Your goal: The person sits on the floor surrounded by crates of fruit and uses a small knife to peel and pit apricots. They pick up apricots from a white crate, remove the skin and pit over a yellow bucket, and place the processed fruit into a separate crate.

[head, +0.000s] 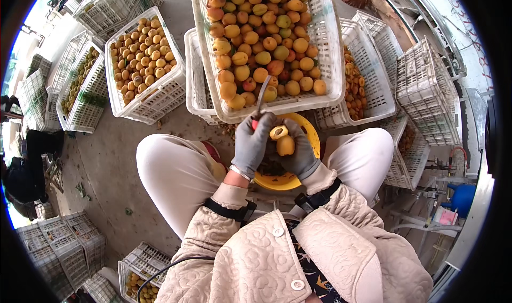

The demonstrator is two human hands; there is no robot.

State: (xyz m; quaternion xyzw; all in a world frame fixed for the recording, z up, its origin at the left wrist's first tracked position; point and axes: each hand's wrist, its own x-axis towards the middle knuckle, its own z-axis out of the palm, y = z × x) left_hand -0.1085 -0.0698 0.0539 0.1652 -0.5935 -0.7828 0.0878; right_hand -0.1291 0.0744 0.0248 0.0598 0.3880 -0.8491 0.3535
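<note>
Both hands wear grey gloves and meet above a yellow basin (314, 133), whose inside holds dark matter. My left hand (251, 145) is closed around the red handle of a knife (263, 91); its narrow curved metal blade points away from me, over the rim of the front crate. My right hand (301, 147) holds apricot pieces. One is a cut apricot half (279, 132) with its cut face up and a brown pit in the hollow. Against it sits a rounded apricot piece (285, 145), skin side up. The left fingertips are close to the cut half.
Straight ahead, a white plastic crate (330, 43) of whole apricots rests tilted on another crate (196, 71). To its right, a crate (374, 83) holds orange apricot pieces. A full apricot crate (148, 103) stands left. Stacked crates (426, 87) rise at right; a person's dark-clothed legs (36, 159) show far left.
</note>
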